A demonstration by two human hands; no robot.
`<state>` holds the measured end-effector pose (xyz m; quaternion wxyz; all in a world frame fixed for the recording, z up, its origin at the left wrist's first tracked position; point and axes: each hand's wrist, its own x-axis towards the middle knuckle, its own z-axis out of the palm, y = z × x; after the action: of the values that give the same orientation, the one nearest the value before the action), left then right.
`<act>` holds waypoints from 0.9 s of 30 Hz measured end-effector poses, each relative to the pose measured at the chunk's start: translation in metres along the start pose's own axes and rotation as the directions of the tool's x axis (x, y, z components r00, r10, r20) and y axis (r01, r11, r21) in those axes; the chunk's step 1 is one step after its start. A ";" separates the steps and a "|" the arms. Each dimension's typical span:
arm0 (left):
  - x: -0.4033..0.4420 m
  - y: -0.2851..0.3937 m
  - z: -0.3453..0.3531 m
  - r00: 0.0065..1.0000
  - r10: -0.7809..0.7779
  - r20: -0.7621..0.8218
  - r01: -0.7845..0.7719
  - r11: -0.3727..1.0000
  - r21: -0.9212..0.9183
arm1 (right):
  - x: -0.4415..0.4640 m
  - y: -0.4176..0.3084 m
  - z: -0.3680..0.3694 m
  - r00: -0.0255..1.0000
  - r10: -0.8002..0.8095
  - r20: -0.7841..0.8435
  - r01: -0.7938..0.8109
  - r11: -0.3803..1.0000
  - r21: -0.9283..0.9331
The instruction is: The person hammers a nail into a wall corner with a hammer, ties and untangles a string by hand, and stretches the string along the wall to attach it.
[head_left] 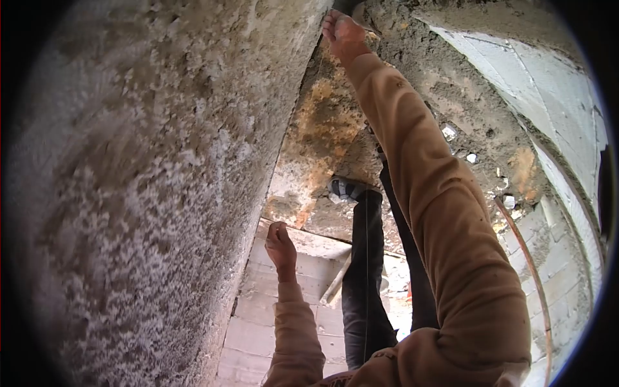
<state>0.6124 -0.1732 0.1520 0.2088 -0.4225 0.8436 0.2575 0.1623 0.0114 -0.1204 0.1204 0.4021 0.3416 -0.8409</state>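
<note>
My right hand [343,29] is stretched far out to the top of the view, beside the edge of the rough plastered wall [174,193]. Its fingers are curled closed; what they hold, if anything, is too small to make out. Nearer to my body, my left hand [280,244] is raised close to the same wall, fingers bent together in a pinch. Whatever lies between them cannot be made out. A thin pale string [367,277] runs over my dark trouser leg; where its ends are I cannot tell.
Below is a dirt-stained floor [322,122] with white rubble bits [449,133]. One shoe [348,188] stands on it. A bent rusty rod [530,264] lies at right, near a pale block wall [529,71]. Light blocks [258,329] show at the bottom left.
</note>
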 end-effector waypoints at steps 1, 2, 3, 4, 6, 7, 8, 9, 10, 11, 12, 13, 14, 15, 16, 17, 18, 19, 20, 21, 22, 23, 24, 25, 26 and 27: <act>-0.001 0.001 -0.003 1.000 -0.007 0.006 0.007 1.000 0.003 | -0.018 -0.003 0.001 1.000 -0.007 -0.002 0.007 0.999 -0.050; -0.005 0.003 -0.009 1.000 -0.015 0.017 0.015 1.000 0.005 | -0.033 -0.001 -0.006 0.999 0.032 0.029 -0.028 0.992 -0.126; -0.010 0.010 -0.013 0.999 -0.002 0.032 0.005 0.997 -0.081 | -0.048 -0.005 -0.010 0.996 0.062 0.066 -0.048 0.977 -0.206; -0.012 0.019 -0.014 0.998 0.039 0.047 -0.031 0.987 -0.156 | -0.058 -0.012 -0.016 0.991 0.089 0.104 -0.055 0.955 -0.292; -0.034 0.029 -0.032 0.992 0.100 0.080 -0.073 0.956 -0.284 | -0.094 -0.007 -0.046 0.959 0.280 0.052 -0.233 0.877 -0.420; -0.048 0.031 -0.045 0.974 -0.066 0.216 0.140 0.928 -0.344 | -0.123 0.010 -0.083 0.973 0.092 0.211 0.046 0.819 -0.573; -0.067 0.037 -0.061 0.962 -0.104 0.253 0.191 0.919 -0.346 | -0.164 0.001 -0.095 0.971 0.133 0.200 0.019 0.788 -0.616; -0.084 0.046 -0.076 0.948 -0.137 0.287 0.237 0.907 -0.349 | -0.206 -0.009 -0.107 0.967 0.174 0.188 -0.008 0.754 -0.657; -0.102 0.055 -0.091 0.932 -0.167 0.321 0.281 0.892 -0.353 | -0.253 -0.031 -0.105 0.908 0.418 -0.013 -0.347 0.734 -0.584; -0.124 0.065 -0.109 0.919 -0.193 0.345 0.326 0.864 -0.385 | -0.278 -0.015 -0.150 0.831 0.534 0.155 -0.387 0.756 -0.528; -0.143 0.066 -0.123 0.923 -0.182 0.339 0.314 0.864 -0.393 | -0.314 -0.020 -0.156 0.788 0.603 0.122 -0.452 0.702 -0.550; -0.163 0.059 -0.134 0.927 -0.172 0.333 0.304 0.864 -0.402 | -0.351 -0.025 -0.161 0.739 0.668 0.088 -0.513 0.642 -0.569; -0.184 0.050 -0.144 0.930 -0.166 0.327 0.298 0.862 -0.410 | -0.411 -0.049 -0.136 0.728 0.667 -0.160 -0.600 0.506 -0.620; -0.204 0.046 -0.154 0.910 -0.238 0.340 0.380 0.808 -0.450 | -0.442 -0.048 -0.142 0.679 0.728 -0.099 -0.602 0.474 -0.642; -0.220 0.034 -0.159 0.913 -0.231 0.335 0.375 0.798 -0.471 | -0.466 -0.045 -0.152 0.618 0.785 -0.043 -0.603 0.438 -0.667; -0.238 0.015 -0.161 0.914 -0.231 0.333 0.377 0.786 -0.490 | -0.494 -0.051 -0.145 0.596 0.802 -0.034 -0.582 0.402 -0.708; -0.258 -0.004 -0.163 0.913 -0.236 0.333 0.384 0.771 -0.508 | -0.522 -0.054 -0.134 0.568 0.822 -0.032 -0.562 0.358 -0.746; -0.274 -0.017 -0.164 0.924 -0.218 0.314 0.358 0.784 -0.508 | -0.543 -0.058 -0.123 0.554 0.832 -0.018 -0.531 0.337 -0.777; -0.289 -0.024 -0.169 0.930 -0.218 0.296 0.341 0.814 -0.470 | -0.561 -0.058 -0.115 0.536 0.844 -0.003 -0.496 0.313 -0.810; -0.304 -0.033 -0.173 0.946 -0.180 0.268 0.290 0.839 -0.460 | -0.574 -0.056 -0.106 0.520 0.854 0.012 -0.487 0.308 -0.817; -0.315 -0.044 -0.176 0.962 -0.140 0.235 0.235 0.862 -0.450 | -0.585 -0.058 -0.100 0.517 0.856 0.026 -0.464 0.305 -0.832; -0.323 -0.049 -0.179 0.977 -0.105 0.188 0.170 0.913 -0.371 | -0.593 -0.057 -0.091 0.513 0.857 0.045 -0.434 0.305 -0.848; -0.331 -0.058 -0.184 0.987 -0.075 0.142 0.113 0.953 -0.282 | -0.601 -0.054 -0.082 0.504 0.861 0.066 -0.404 0.303 -0.863; -0.335 -0.062 -0.195 0.994 0.053 0.095 -0.027 0.963 -0.267 | -0.600 -0.048 -0.086 0.503 0.855 0.128 -0.369 0.346 -0.863; -0.336 -0.076 -0.199 0.991 0.083 0.102 -0.060 0.975 -0.215 | -0.604 -0.049 -0.077 0.504 0.856 0.113 -0.357 0.325 -0.876; -0.337 -0.090 -0.206 0.990 0.111 0.090 -0.091 0.974 -0.208 | -0.607 -0.051 -0.081 0.483 0.855 0.189 -0.352 0.388 -0.852</act>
<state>0.8462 -0.1409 0.4816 0.1935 -0.3845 0.8216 0.3737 0.5791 0.0598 0.3284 0.6897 0.1248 0.3932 -0.5951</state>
